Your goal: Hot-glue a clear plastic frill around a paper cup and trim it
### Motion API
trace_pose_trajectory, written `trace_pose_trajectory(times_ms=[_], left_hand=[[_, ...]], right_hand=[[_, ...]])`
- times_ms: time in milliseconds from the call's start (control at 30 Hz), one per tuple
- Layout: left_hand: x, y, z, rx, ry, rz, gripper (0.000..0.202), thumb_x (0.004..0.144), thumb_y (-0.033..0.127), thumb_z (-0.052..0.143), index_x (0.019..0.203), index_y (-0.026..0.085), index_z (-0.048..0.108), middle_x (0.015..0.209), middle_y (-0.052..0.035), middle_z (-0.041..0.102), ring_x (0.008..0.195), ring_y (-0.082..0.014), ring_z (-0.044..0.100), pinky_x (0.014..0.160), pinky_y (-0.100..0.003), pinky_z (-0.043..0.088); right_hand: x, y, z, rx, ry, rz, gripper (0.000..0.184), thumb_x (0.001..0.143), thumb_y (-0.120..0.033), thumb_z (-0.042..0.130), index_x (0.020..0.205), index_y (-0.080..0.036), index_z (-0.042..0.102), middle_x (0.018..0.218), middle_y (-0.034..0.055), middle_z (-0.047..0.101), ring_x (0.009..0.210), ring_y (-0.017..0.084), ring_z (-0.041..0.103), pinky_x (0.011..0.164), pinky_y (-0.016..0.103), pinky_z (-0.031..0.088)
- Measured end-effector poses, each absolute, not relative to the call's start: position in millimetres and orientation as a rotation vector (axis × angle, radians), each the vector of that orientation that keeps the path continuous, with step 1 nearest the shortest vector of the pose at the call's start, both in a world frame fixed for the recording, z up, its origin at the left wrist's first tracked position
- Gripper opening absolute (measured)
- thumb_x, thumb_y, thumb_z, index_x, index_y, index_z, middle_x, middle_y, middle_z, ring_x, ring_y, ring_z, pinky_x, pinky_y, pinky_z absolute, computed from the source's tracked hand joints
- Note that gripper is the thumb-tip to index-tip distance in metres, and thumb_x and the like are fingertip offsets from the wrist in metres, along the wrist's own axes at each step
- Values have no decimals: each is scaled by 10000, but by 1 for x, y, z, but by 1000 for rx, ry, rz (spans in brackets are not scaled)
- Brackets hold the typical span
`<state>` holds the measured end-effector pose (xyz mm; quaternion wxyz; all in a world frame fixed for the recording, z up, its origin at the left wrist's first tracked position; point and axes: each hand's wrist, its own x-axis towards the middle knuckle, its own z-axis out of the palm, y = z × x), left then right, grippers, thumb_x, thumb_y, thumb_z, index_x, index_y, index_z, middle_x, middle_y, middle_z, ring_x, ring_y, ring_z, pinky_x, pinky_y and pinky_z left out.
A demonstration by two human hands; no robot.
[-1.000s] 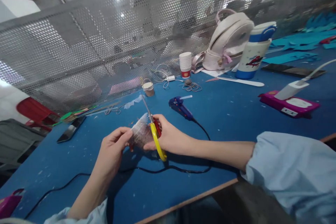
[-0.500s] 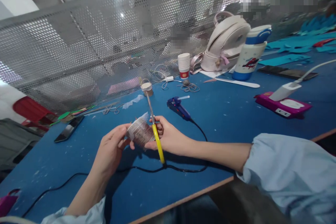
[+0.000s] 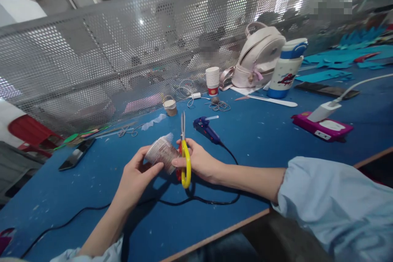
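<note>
My left hand [image 3: 138, 172] grips a small cup [image 3: 163, 153] wrapped in brownish string or cord, tilted on its side, with a scrap of whitish mesh [image 3: 168, 137] sticking out at its rim. In my right hand [image 3: 199, 161] is a pair of scissors [image 3: 186, 163] with yellow and red handles. Their blades point up and away, close together, beside the cup. My right thumb lies across the handles near the cup's base; whether it also touches the cup, I cannot tell.
A blue glue gun [image 3: 206, 129] lies beyond my right hand, its black cable [image 3: 211, 202] looping below my hands. Farther back are a little wrapped bucket [image 3: 170, 107], stacked paper cups [image 3: 212, 81], a backpack [image 3: 260, 59], a bottle [image 3: 285, 71] and a magenta power strip [image 3: 322, 125]. A phone [image 3: 77, 154] lies left.
The scissors have turned more upright, and their red handle now shows. My left thumb has come down across the cup's lower side, and the cup has turned slightly.
</note>
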<state>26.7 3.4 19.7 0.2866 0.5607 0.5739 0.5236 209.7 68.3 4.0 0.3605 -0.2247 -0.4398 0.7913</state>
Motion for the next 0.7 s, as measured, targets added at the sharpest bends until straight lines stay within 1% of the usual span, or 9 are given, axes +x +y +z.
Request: trace_pose_trajectory(times_ms=[100, 200, 267, 333, 400, 500, 567, 633, 700], left_hand=[[25, 5, 15, 1471, 1512, 1406, 438, 671, 345, 796, 1081, 239, 683, 1112, -45, 675, 1046, -232, 605, 884, -306, 494], [23, 6, 12, 1435, 1434, 1479, 398, 731, 352, 754, 1107, 243, 681, 1189, -52, 654, 1138, -234, 564, 955, -304, 452], [23, 6, 12, 1367, 1365, 1530, 356, 772, 371, 715, 1098, 232, 690, 1232, -62, 634, 1170, -238, 541, 940, -294, 454], [24, 5, 14, 1256, 1323, 1555, 330, 784, 390, 698, 1070, 225, 701, 1238, -60, 626, 1132, -226, 552, 867, -269, 479], [28, 6, 16, 1138, 1315, 1566, 322, 764, 396, 716, 1033, 219, 708, 1195, -49, 635, 1068, -207, 569, 799, -245, 492], [33, 7, 16, 1017, 1301, 1534, 328, 744, 408, 735, 1008, 219, 695, 1110, -43, 650, 1006, -202, 588, 760, -253, 509], [37, 8, 14, 963, 1247, 1490, 364, 753, 433, 725, 1052, 235, 668, 1120, -51, 653, 995, -217, 606, 766, -290, 525], [41, 9, 12, 914, 1182, 1461, 441, 754, 447, 724, 1142, 263, 625, 1180, -63, 647, 1010, -236, 623, 787, -326, 533], [44, 9, 10, 867, 1137, 1452, 525, 745, 439, 739, 1226, 306, 576, 1243, -59, 632, 1036, -241, 630, 794, -330, 536]], right_hand=[[209, 70, 4, -568, -1059, 2086, 806, 449, -279, 922, 1046, -228, 383, 815, -69, 540, 564, 96, 586, 545, 275, 524], [210, 70, 5, -554, -1026, 2112, 810, 444, -272, 925, 1038, -226, 377, 785, -74, 545, 554, 99, 592, 551, 269, 517], [210, 70, 5, -540, -1009, 2122, 812, 438, -269, 929, 1032, -227, 377, 780, -79, 544, 556, 99, 597, 561, 269, 517], [210, 69, 5, -526, -985, 2132, 813, 434, -260, 933, 1030, -225, 382, 790, -81, 534, 564, 94, 597, 572, 271, 522], [209, 69, 5, -522, -954, 2125, 814, 424, -248, 937, 1030, -218, 395, 809, -80, 522, 581, 85, 594, 581, 267, 525], [207, 69, 2, -528, -906, 2097, 823, 403, -243, 946, 1027, -209, 410, 824, -77, 516, 615, 76, 596, 602, 250, 526], [206, 70, -1, -529, -905, 2081, 823, 406, -247, 946, 1028, -210, 408, 821, -78, 518, 623, 76, 596, 611, 248, 522], [205, 70, -5, -536, -947, 2064, 814, 423, -254, 941, 1030, -216, 400, 813, -78, 527, 628, 82, 595, 618, 253, 517], [204, 69, -8, -545, -1038, 2034, 788, 441, -256, 934, 1017, -217, 397, 807, -74, 546, 641, 92, 593, 621, 260, 512]])
